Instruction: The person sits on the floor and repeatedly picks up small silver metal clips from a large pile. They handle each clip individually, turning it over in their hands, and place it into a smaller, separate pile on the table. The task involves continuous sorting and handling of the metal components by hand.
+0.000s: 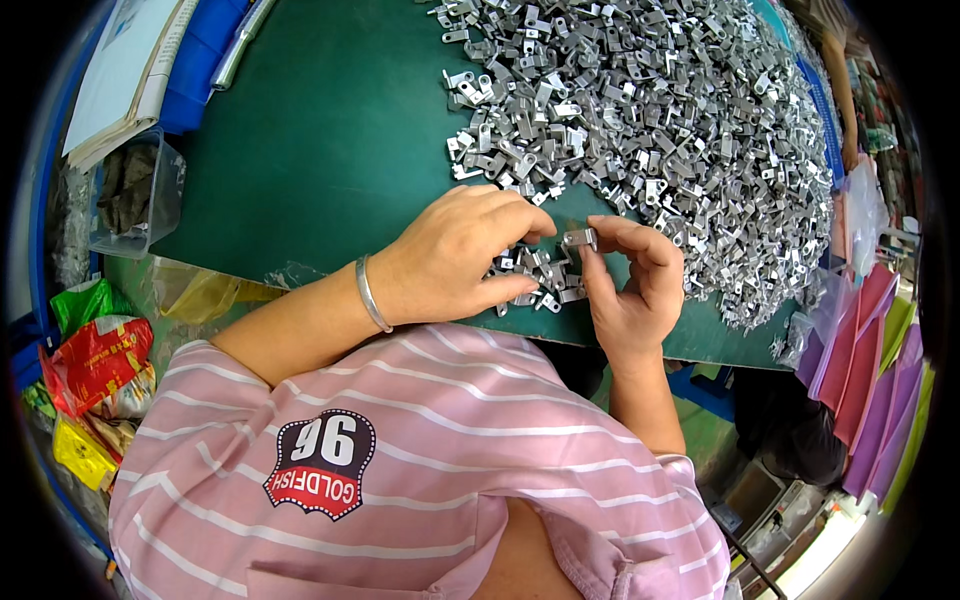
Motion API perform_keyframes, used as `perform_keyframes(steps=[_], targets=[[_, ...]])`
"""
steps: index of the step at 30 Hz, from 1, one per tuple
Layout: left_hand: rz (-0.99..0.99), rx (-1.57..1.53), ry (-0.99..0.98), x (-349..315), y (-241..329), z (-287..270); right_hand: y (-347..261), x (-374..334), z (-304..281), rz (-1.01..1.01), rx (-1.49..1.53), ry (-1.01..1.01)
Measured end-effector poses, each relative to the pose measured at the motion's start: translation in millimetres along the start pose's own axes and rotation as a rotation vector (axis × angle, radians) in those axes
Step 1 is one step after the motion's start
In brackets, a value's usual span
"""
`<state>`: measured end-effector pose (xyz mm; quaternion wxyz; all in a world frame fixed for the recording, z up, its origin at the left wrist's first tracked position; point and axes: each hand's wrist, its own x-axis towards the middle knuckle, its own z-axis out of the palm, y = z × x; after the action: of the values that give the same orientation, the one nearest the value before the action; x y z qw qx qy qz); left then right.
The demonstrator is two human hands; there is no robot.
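Observation:
Between the thumb and forefinger of my right hand (640, 290) is a small silver metal bracket (579, 238), bent, with a hole in it. My left hand (465, 250), a metal bangle on its wrist, arches just left of it, thumb and fingers apart and no part visible between them. Under and between the two hands lies a small group of similar brackets (540, 272) near the table's front edge. Beyond them a large heap of the same metal brackets (640, 120) covers the right side of the green table (310, 130).
At the left edge stand a clear plastic box (165, 195) with dark cloth-like pieces, a paper stack (125, 75) and a blue bin (205, 60). A metal tube (240, 45) lies beside it. Colourful bags (100, 365) sit lower left. At far right shows another person's arm (838, 90).

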<state>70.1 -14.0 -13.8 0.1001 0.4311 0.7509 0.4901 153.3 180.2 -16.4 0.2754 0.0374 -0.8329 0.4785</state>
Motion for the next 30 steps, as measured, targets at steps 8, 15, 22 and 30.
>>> perform_keyframes(steps=[8,15,22,30], targets=[[0.074,0.049,-0.005,-1.6,-4.1,0.0,-1.7,8.1,-19.4,-0.038,-0.425,-0.154],[0.073,0.047,-0.026,-1.0,-3.7,-1.3,3.0,11.5,-14.3,0.166,-0.444,-0.124],[0.071,0.041,-0.027,-1.0,-3.4,-0.7,-2.1,12.0,-36.5,0.729,0.391,-0.136],[0.059,0.038,-0.038,-0.8,-2.7,-1.9,-2.1,12.6,-45.4,0.413,0.016,-0.49]])
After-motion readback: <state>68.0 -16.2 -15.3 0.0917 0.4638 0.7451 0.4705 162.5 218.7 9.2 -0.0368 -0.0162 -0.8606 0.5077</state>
